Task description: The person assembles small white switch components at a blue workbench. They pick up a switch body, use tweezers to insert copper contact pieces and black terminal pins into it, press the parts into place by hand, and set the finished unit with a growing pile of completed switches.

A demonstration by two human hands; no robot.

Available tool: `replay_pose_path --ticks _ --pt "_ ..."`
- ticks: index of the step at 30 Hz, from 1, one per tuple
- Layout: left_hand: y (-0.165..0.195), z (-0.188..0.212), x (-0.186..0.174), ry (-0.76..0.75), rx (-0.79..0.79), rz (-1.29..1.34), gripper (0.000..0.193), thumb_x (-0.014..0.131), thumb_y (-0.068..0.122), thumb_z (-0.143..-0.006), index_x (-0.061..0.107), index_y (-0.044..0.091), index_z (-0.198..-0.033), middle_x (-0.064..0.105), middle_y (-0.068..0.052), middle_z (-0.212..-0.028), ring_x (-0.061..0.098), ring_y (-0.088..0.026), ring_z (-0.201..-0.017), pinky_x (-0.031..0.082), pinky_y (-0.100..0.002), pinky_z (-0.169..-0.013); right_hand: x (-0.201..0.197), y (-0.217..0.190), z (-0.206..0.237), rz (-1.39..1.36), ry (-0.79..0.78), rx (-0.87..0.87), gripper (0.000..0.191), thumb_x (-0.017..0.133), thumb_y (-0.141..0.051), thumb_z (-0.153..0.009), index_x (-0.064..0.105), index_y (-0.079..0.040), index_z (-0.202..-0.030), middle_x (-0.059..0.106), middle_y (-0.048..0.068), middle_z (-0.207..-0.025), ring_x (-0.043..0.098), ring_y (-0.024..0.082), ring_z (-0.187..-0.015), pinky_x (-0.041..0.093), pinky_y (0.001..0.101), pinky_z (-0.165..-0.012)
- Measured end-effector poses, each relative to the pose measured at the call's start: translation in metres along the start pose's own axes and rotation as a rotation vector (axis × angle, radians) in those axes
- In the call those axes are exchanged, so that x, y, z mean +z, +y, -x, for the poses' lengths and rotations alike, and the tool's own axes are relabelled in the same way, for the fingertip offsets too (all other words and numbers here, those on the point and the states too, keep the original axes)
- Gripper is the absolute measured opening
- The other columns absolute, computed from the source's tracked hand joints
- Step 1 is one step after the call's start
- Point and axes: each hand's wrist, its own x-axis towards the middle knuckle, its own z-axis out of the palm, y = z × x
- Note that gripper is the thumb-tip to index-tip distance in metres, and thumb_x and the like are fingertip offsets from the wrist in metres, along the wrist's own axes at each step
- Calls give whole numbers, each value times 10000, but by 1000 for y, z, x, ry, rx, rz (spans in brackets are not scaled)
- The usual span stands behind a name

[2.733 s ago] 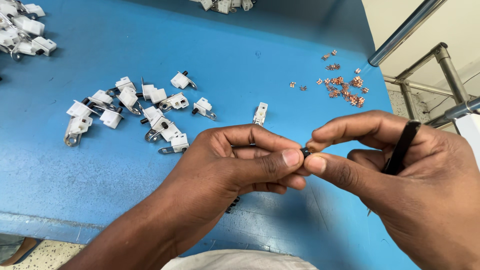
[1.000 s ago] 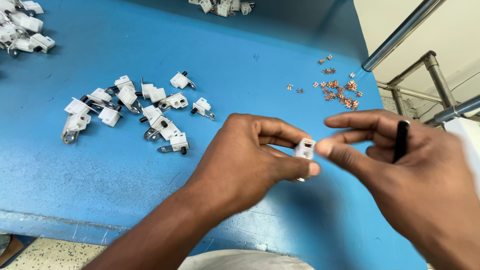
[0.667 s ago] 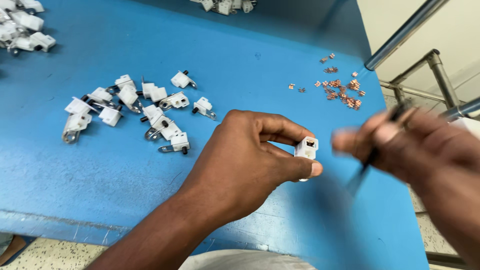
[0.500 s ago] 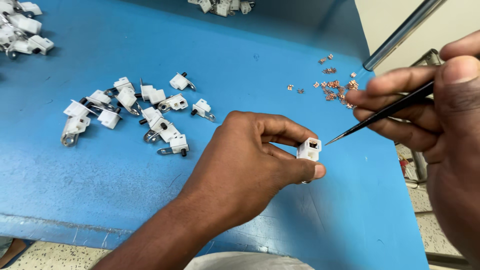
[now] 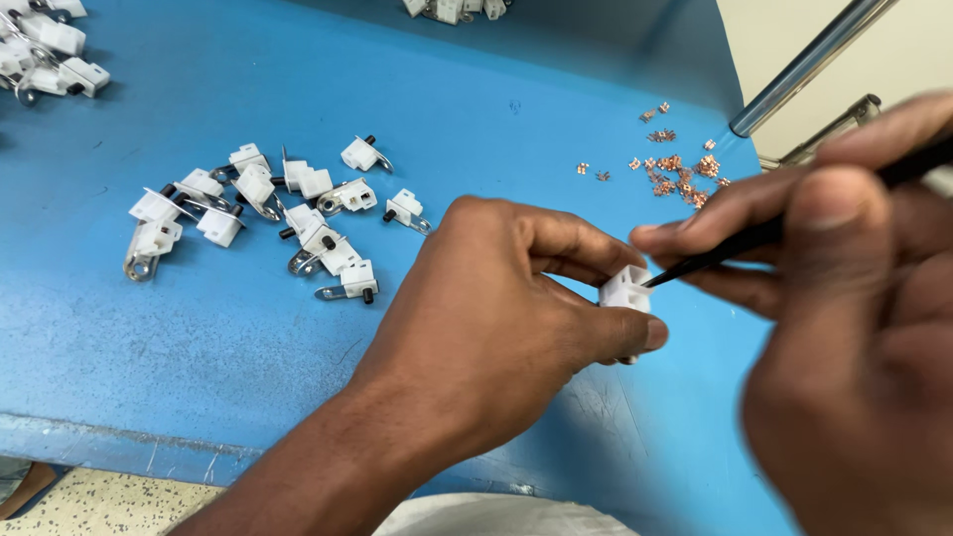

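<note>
The left hand pinches a small white plastic block-shaped part between thumb and fingertips, raised above the blue worktop near its front-right area. The right hand is closed around thin black tweezers, whose tip touches the top of the white part.

To do this well, the left hand should likely keep the part steady with its top face open to the tip, while the right hand makes only small, slow motions.

Open worktop lies directly beneath and left of the hands. A scatter of tiny copper-coloured metal pieces sits behind the right hand near the right edge, and a cluster of white parts with metal tabs lies well to the left.
</note>
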Motion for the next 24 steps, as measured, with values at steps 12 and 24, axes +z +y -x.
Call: replay_pose_path --ticks 12,24 --pt "-27 -29 -45 300 -171 -663 357 810 226 -864 759 282 -1213 773 -23 -1147 747 -168 -895 598 -383 -905 -5 81 -18 -306 95 772 201 535 -121 -1038 614 -42 -1205 635 67 -889 476 176 -663 430 383 -607" --pt "-67 -26 -59 373 236 -868 380 680 -14 -831 785 188 -1136 696 -63 -1302 617 -287 -1216 456 -439 -1072 66 141 -102 712 -338 279 201 726 -336 -970 790 -203 -1106 786 36 -929 721 231 -832 548 455 -787"
